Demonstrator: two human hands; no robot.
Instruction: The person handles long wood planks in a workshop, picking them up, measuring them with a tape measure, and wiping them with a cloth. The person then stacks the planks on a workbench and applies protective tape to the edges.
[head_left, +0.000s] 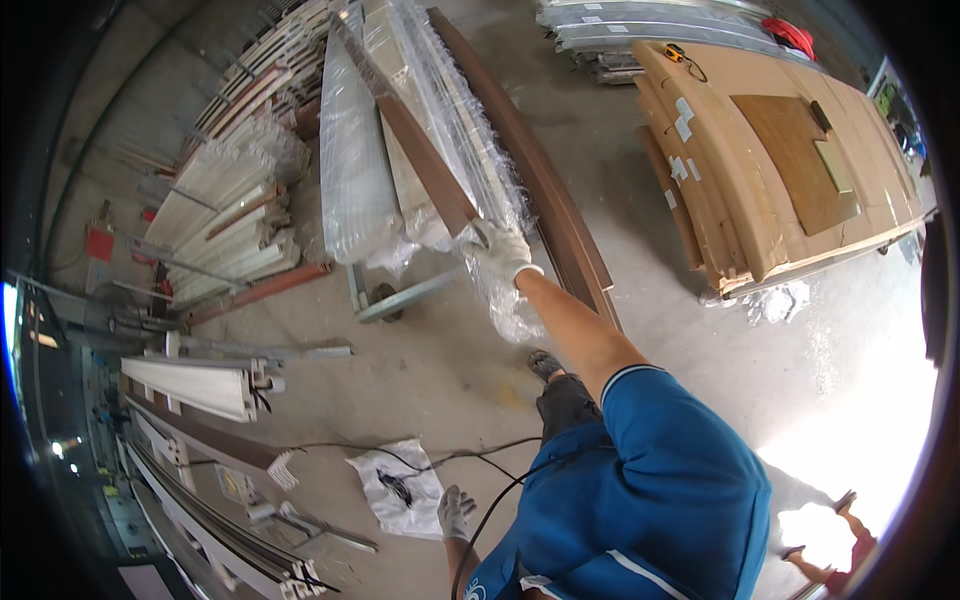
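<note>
My right hand, in a white work glove, reaches out and closes around the near end of a long brown profile. Clear plastic film hangs crumpled below that grip. The profile slants away over a stack of film-wrapped pale profiles. Low beside my body hangs my left hand, in a grey-white glove, its fingers apart and holding nothing. Near it on the floor lies a white plastic sheet with a dark bundle on top.
Longer brown profiles lie right of the wrapped stack. A cardboard-covered pile bears a tape measure. Racked profiles stand left. A black cable crosses the floor by my legs. Another person is at the lower right.
</note>
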